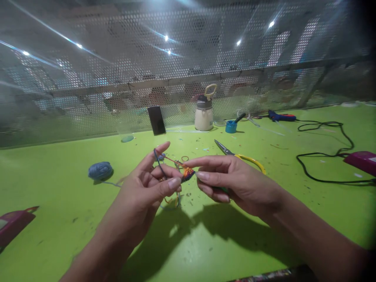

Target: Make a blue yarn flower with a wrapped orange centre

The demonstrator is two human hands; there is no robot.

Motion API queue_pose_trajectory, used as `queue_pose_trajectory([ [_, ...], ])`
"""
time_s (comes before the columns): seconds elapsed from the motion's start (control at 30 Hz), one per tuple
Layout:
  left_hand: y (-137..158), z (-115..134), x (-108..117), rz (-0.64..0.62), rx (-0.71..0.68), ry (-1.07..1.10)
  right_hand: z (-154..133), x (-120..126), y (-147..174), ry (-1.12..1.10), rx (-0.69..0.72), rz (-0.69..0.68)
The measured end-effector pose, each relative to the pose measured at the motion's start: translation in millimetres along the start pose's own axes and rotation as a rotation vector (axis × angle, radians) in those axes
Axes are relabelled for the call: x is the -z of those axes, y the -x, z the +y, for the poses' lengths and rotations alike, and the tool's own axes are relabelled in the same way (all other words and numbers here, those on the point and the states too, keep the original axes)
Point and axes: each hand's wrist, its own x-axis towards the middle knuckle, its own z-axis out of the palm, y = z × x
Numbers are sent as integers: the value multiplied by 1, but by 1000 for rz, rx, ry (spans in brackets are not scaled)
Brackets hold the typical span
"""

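Observation:
My left hand pinches a small crocheted piece in orange and dark purple between thumb and fingers. A dark blue strand of yarn loops over its raised index finger, and a thin red strand runs from there to the piece. Closed around a crochet hook, my right hand meets the piece from the right; only a bit of the green handle shows, the rest is hidden by fingers. Loose yarn ends dangle below the piece. A blue-grey yarn ball lies left of my left hand, its strand leading towards that hand.
Yellow-handled scissors lie behind my right hand. Farther back stand a phone, a cream bottle and a blue pot. A glue gun, black cable and purple boxes are at the sides. Perforated metal sheet borders the green table.

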Motion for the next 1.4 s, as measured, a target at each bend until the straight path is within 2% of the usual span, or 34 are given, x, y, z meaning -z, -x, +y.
queue_pose_trajectory([
  [0.27,0,0,4,-42,8,77,1,-1,-1,13,3,8],
  [0.57,-5,-5,4,-5,-82,-85,1,-1,-1,26,-11,18],
  [0.83,-6,-4,5,30,-82,-157,2,0,-3,55,-6,21],
  [1.4,-6,-7,4,17,-80,-153,4,0,-5,65,-6,51],
])
